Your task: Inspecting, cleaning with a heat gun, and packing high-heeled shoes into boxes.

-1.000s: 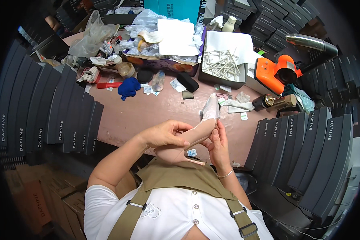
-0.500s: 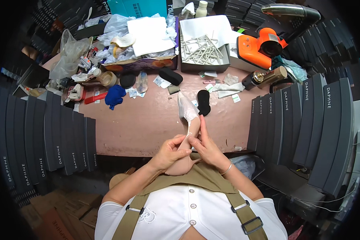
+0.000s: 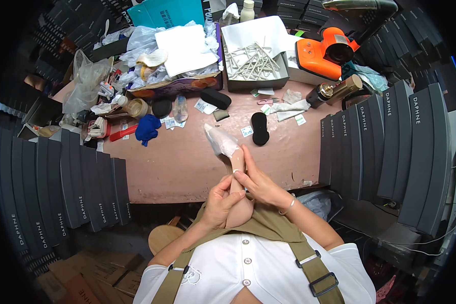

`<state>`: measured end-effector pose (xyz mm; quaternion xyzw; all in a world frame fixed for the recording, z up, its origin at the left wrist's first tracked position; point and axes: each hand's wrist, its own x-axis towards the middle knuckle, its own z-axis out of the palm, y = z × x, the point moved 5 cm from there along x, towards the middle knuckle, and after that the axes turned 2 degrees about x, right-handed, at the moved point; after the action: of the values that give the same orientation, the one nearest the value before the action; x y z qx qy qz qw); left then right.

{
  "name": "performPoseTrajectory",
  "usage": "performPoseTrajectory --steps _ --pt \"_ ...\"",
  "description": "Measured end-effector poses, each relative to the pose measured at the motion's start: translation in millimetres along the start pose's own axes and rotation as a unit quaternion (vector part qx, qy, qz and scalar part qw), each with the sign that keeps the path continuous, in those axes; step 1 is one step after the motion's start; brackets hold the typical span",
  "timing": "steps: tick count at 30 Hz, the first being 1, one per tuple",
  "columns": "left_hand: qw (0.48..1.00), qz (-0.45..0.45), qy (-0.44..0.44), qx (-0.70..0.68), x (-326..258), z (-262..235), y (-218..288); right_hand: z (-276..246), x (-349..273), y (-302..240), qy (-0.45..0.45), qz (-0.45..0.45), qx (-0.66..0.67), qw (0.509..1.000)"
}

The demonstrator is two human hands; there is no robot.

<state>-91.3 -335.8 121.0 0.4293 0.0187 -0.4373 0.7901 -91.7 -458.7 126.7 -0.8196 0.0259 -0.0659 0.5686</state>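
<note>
Head view shows your left hand [image 3: 222,201] and right hand [image 3: 261,183] clamped on a beige boot [image 3: 237,192], steadying it upright against your lap, its paper-wrapped toe [image 3: 219,140] beyond your fingertips, toward the black insole [image 3: 260,128].

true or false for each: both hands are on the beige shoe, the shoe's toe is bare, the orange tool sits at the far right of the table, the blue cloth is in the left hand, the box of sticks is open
1. Both hands hold the beige shoe. True: left hand and right hand grip it.
2. The shoe's toe is bare. False: it is covered by a clear wrap.
3. The orange tool sits at the table's far right. True.
4. The blue cloth is in the left hand. False: it lies on the table.
5. The box of sticks is open. True.
</note>
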Motion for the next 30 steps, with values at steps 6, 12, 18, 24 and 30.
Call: performPoseTrajectory --steps 6,12,18,24,30 --pt "0.999 0.03 0.033 0.015 -2 0 1 10 9 6 0.006 0.158 0.118 0.98" --pt "0.999 0.039 0.017 0.008 -2 -2 1 3 -3 -3 -0.067 0.138 0.228 0.961" --pt "0.998 0.054 0.012 0.038 -3 -2 0 15 -3 6 -0.039 0.139 0.173 0.974" --pt "0.995 0.077 0.037 0.046 -3 -4 0 14 4 6 -0.035 0.117 0.236 0.964" --pt "0.995 0.079 0.019 0.061 -4 -7 3 14 -3 -9 -0.037 0.141 0.273 0.951"
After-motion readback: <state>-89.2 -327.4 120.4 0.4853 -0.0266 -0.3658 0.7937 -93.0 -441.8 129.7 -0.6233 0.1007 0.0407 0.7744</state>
